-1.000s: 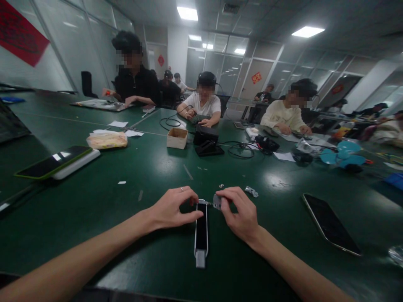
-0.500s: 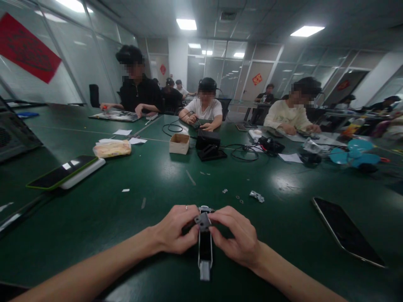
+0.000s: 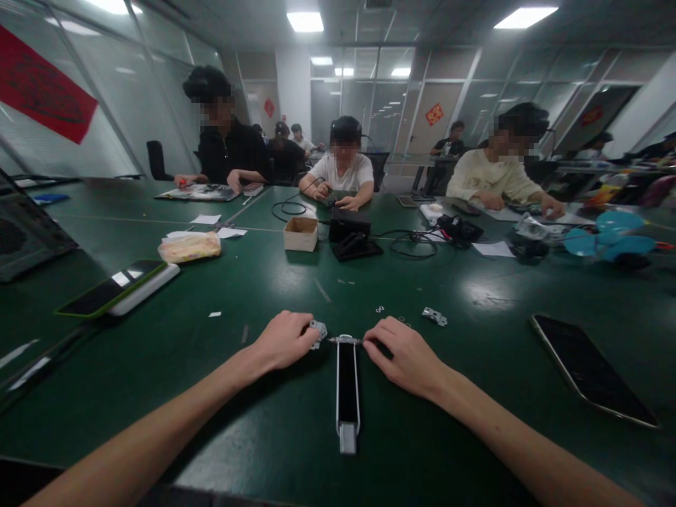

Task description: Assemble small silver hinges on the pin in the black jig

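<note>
A long, narrow silver-framed piece (image 3: 347,387) with a black middle lies on the green table, pointing towards me. A thin rod (image 3: 346,340) crosses its far end. Just left of that rod, my left hand (image 3: 285,339) is closed on a small grey metal bracket with holes (image 3: 318,331). My right hand (image 3: 404,353) has thumb and forefinger pinched at the rod's right end. Beyond it lie small rings (image 3: 379,309) and another silver metal bracket (image 3: 434,316), both apart from my hands.
On the right lies a phone (image 3: 594,370); on the left, a green-edged phone (image 3: 113,287) rests on a white block. Farther back are a cardboard box (image 3: 301,234), a black stand (image 3: 351,236), cables and a blue fan (image 3: 607,236). Several people work across the table (image 3: 253,274).
My hands have moved apart and farther from me. A dark grey bracket held over the framed piece has left its middle; my left hand now holds a bracket at the left, my right hand is at the rod.
</note>
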{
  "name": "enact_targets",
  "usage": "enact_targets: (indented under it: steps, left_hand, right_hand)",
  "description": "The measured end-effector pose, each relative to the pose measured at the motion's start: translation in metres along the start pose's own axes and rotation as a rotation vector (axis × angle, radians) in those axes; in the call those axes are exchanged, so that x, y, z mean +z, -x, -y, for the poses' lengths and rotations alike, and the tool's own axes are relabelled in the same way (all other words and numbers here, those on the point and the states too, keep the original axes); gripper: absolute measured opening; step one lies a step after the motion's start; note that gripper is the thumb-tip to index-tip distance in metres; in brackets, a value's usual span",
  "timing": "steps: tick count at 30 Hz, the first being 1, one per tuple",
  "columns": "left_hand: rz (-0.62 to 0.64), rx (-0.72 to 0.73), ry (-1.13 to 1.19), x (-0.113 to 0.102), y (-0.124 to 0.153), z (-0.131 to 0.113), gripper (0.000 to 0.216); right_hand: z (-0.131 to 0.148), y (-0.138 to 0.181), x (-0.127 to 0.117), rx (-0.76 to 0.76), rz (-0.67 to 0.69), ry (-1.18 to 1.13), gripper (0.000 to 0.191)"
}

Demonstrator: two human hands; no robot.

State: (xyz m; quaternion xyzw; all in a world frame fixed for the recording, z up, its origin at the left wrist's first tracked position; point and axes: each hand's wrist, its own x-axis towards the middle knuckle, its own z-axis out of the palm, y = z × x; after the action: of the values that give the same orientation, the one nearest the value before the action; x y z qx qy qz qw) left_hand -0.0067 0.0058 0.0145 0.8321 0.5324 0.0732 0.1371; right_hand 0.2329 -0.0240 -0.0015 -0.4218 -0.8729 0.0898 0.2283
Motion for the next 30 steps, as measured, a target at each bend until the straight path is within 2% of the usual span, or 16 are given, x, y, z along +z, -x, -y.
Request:
enact_targets:
  steps: [6,20,30]
  left_hand:
    - [0.085,-0.002,-0.069,-0.003,0.005,-0.007,0.035]
    - [0.151,0.014,-0.098,-0.004,0.008,-0.007,0.04]
    - [0.134,0.0,-0.095,0.0,0.01,-0.004,0.036]
  right_hand:
    - [0.003,0.001,0.006,0.001,0.02,0.027,0.013]
    - [-0.003,0.002,0.007,-0.092,-0.04,0.017,0.015]
    - [-0.006,0.004,0.008,-0.117,-0.046,-0.001,0.017]
